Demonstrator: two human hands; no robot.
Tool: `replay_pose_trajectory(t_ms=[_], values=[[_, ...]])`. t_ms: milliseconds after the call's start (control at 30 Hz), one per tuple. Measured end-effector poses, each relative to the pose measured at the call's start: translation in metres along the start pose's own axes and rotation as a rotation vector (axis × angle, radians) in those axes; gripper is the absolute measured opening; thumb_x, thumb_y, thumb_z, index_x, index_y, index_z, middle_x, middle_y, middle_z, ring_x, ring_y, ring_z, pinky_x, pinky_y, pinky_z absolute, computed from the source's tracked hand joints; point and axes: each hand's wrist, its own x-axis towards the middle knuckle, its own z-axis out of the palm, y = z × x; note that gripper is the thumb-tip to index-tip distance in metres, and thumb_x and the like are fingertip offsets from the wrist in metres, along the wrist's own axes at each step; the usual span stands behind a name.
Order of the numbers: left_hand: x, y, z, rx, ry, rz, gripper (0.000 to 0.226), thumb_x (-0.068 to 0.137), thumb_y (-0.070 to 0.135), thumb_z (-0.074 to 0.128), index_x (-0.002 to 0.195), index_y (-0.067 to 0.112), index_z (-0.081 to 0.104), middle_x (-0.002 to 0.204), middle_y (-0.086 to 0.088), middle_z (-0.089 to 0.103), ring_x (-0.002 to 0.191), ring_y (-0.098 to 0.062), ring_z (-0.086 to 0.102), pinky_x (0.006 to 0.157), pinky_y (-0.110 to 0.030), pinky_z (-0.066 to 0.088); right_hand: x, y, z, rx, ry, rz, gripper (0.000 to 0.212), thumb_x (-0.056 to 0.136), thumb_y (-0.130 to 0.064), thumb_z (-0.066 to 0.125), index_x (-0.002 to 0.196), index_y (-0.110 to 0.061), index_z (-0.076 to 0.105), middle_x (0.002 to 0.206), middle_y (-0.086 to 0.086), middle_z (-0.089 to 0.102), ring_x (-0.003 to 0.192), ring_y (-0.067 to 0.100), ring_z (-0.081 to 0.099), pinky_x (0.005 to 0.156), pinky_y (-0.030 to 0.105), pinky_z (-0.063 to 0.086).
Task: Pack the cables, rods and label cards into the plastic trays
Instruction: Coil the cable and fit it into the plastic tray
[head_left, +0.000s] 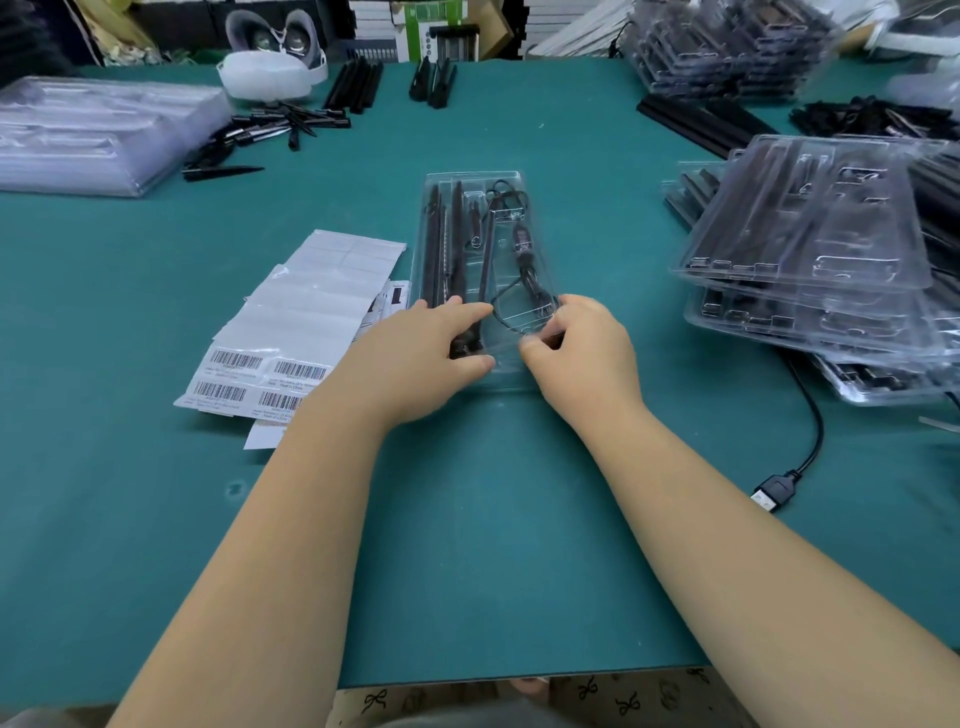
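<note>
A clear plastic tray (470, 179) lies lengthwise at the middle of the green table, holding black rods (441, 244) on its left side and a coiled black cable (524, 254) on its right. My left hand (431, 358) rests on the tray's near end over the rods, thumb and fingers pinching the tray. My right hand (576, 348) pinches the tray's near right edge beside the cable loop. Label cards (291, 332) with barcodes lie fanned out just left of the tray.
Stacks of filled trays (810, 260) sit at the right, empty trays (98, 130) at the far left. Loose black rods (270, 130) lie at the back. A USB cable (774, 491) trails at the right. A white headset (270, 57) stands at the back.
</note>
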Motion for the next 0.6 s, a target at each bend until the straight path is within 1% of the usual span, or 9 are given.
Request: replay_pose_trajectory(t_ms=[67, 100, 167, 233, 333, 400, 467, 533, 600], values=[[0.000, 0.003, 0.001, 0.000, -0.009, 0.009, 0.056, 0.095, 0.044, 0.051, 0.146, 0.045, 0.026, 0.158, 0.008, 0.021, 0.146, -0.021, 0.015, 0.113, -0.036, 0.018, 0.001, 0.001, -0.006, 0.034, 0.000, 0.019, 0.018, 0.084, -0.017, 0.059, 0.072, -0.006, 0.064, 0.123, 0.005, 0.062, 0.120, 0.018, 0.049, 0.080, 0.019, 0.032], [0.000, 0.005, 0.001, 0.019, -0.017, 0.018, 0.055, 0.097, 0.043, 0.048, 0.146, 0.046, 0.024, 0.158, 0.006, 0.020, 0.146, -0.023, 0.014, 0.112, -0.036, 0.020, 0.002, 0.001, -0.010, 0.031, 0.002, 0.026, 0.018, 0.081, -0.016, 0.059, 0.064, -0.014, 0.064, 0.099, 0.005, 0.066, 0.102, 0.022, 0.055, 0.069, 0.018, 0.033], [0.000, 0.007, 0.003, 0.072, -0.030, 0.041, 0.053, 0.099, 0.041, 0.042, 0.147, 0.048, 0.019, 0.158, 0.002, 0.022, 0.146, -0.027, 0.014, 0.110, -0.039, 0.024, 0.003, 0.000, -0.020, -0.019, 0.021, 0.050, 0.026, 0.074, -0.016, 0.059, 0.052, -0.009, 0.048, 0.062, 0.011, 0.045, 0.065, 0.022, 0.037, 0.053, 0.028, 0.027], [0.000, 0.007, 0.003, 0.106, -0.044, 0.046, 0.053, 0.101, 0.040, 0.038, 0.148, 0.047, 0.015, 0.158, -0.001, 0.021, 0.146, -0.030, 0.013, 0.109, -0.041, 0.025, 0.004, -0.001, -0.030, -0.081, 0.031, 0.081, 0.025, 0.070, -0.018, 0.060, 0.053, -0.003, 0.051, 0.065, 0.023, 0.041, 0.061, 0.018, 0.027, 0.052, 0.029, 0.024], [0.000, 0.008, 0.003, 0.113, -0.046, 0.035, 0.053, 0.101, 0.040, 0.038, 0.148, 0.047, 0.015, 0.159, -0.001, 0.017, 0.146, -0.031, 0.012, 0.111, -0.041, 0.024, 0.003, -0.005, -0.043, -0.181, 0.030, 0.113, 0.026, 0.069, -0.019, 0.060, 0.052, -0.008, 0.044, 0.059, 0.018, 0.035, 0.059, 0.020, 0.027, 0.052, 0.029, 0.026], [0.001, 0.008, 0.003, 0.121, -0.036, 0.043, 0.053, 0.100, 0.039, 0.040, 0.148, 0.046, 0.017, 0.157, -0.002, 0.024, 0.145, -0.031, 0.016, 0.108, -0.041, 0.027, 0.005, -0.004, -0.049, -0.237, 0.012, 0.120, 0.018, 0.070, -0.016, 0.058, 0.056, -0.005, 0.053, 0.058, 0.021, 0.046, 0.056, 0.026, 0.037, 0.053, 0.029, 0.036], [0.001, 0.008, 0.004, 0.133, -0.025, 0.053, 0.053, 0.100, 0.039, 0.041, 0.147, 0.045, 0.019, 0.152, -0.002, 0.031, 0.143, -0.030, 0.020, 0.105, -0.041, 0.031, 0.005, 0.000, -0.053, -0.220, -0.029, 0.124, 0.012, 0.072, -0.011, 0.057, 0.078, -0.003, 0.063, 0.070, 0.020, 0.064, 0.065, 0.032, 0.059, 0.065, 0.035, 0.054], [0.001, 0.008, 0.004, 0.130, -0.026, 0.045, 0.053, 0.100, 0.039, 0.041, 0.147, 0.045, 0.020, 0.155, -0.001, 0.027, 0.144, -0.030, 0.018, 0.106, -0.042, 0.030, 0.002, 0.002, -0.055, -0.174, -0.078, 0.143, 0.023, 0.076, -0.009, 0.058, 0.097, -0.013, 0.052, 0.080, 0.012, 0.066, 0.078, 0.031, 0.064, 0.072, 0.040, 0.054], [0.002, 0.008, 0.005, 0.142, -0.032, 0.042, 0.053, 0.100, 0.039, 0.040, 0.148, 0.045, 0.018, 0.157, -0.001, 0.023, 0.144, -0.031, 0.016, 0.108, -0.043, 0.029, 0.000, 0.000, -0.052, -0.275, -0.139, 0.086, 0.027, 0.080, -0.010, 0.054, 0.105, -0.018, 0.050, 0.082, 0.007, 0.063, 0.083, 0.032, 0.060, 0.068, 0.036, 0.050]])
